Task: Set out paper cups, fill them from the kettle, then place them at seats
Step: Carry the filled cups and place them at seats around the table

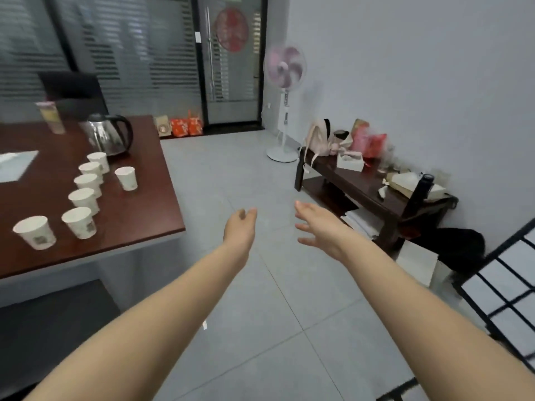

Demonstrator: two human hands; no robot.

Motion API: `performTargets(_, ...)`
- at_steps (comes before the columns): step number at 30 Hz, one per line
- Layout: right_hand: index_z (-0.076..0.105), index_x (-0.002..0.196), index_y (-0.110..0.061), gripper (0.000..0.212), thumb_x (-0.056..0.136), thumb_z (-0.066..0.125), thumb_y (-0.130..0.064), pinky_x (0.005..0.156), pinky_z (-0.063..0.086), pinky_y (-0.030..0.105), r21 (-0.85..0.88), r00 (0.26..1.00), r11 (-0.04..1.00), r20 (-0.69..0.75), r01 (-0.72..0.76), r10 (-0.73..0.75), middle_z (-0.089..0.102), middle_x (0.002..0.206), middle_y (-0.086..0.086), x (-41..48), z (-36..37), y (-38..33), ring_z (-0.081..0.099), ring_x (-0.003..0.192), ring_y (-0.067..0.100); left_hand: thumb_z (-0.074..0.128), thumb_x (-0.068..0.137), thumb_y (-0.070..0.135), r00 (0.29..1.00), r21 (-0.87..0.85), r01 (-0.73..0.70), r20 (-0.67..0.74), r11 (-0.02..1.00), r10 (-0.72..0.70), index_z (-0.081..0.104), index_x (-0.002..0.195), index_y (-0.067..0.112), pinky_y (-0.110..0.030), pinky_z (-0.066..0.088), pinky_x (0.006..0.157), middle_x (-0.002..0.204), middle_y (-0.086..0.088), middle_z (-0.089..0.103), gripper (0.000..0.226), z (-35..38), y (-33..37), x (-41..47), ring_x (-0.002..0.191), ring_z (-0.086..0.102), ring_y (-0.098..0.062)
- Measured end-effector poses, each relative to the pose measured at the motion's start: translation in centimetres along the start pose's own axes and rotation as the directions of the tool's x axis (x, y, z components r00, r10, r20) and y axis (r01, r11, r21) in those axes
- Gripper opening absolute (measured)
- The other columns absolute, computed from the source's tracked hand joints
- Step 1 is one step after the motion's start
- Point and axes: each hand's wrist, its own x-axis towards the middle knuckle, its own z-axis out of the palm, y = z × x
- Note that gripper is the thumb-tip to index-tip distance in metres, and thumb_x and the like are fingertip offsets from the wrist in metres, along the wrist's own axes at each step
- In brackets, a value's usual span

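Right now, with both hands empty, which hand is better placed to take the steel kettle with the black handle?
Probably the left hand. It hangs open nearer the dark red wooden table where the steel kettle stands; the right hand, also open, is farther off.

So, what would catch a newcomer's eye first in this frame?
Two bare arms stretch out over the grey floor at centre, the left hand and right hand both open and empty. At left, seven paper cups stand on the dark red table, with the steel kettle behind them.
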Motion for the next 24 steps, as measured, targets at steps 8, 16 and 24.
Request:
performTargets(8,0.039,0.14,-0.019,0.047,0.099,0.042,-0.042,0.094,0.044,0.035,-0.039,0.983,0.999,0.183,0.024,-0.017,0.038,0.147,0.001,20.0,2.4,-3.2,0.043,0.129,0.021,0.043,0.099,0.03,0.979,-0.01,0.026,-0.201,1.0,-0.027,0.052,0.13,0.0,-0.035,0.039,0.099,0.135,-0.015,0.054,0.044,0.5,0.4,16.1,0.119,0.051,-0.028)
performTargets(16,0.038,0.141,-0.017,0.047,0.1,0.04,-0.04,0.093,0.044,0.034,-0.153,0.874,0.981,0.485,0.118,-0.029,0.039,0.148,0.002,40.8,9.3,-8.9,0.042,0.131,0.021,0.042,0.101,0.021,0.867,-0.083,0.066,-0.489,0.994,-0.099,0.059,0.107,0.008,-0.005,0.034,0.065,0.101,0.0,0.053,0.022,-2.6,1.9,33.2,0.106,0.046,-0.016)
performTargets(24,0.043,0.129,-0.023,0.034,0.1,0.042,-0.04,0.094,0.045,0.038,-0.202,0.711,0.963,0.703,0.176,0.018,0.046,0.139,0.002,55.3,23.4,-13.5,0.048,0.119,0.019,0.045,0.1,0.027,0.605,-0.166,0.087,-0.774,0.982,-0.184,0.043,0.139,0.004,-0.023,0.031,0.103,0.143,-0.009,0.046,0.045,-11.4,-0.5,42.6,0.126,0.045,-0.018)
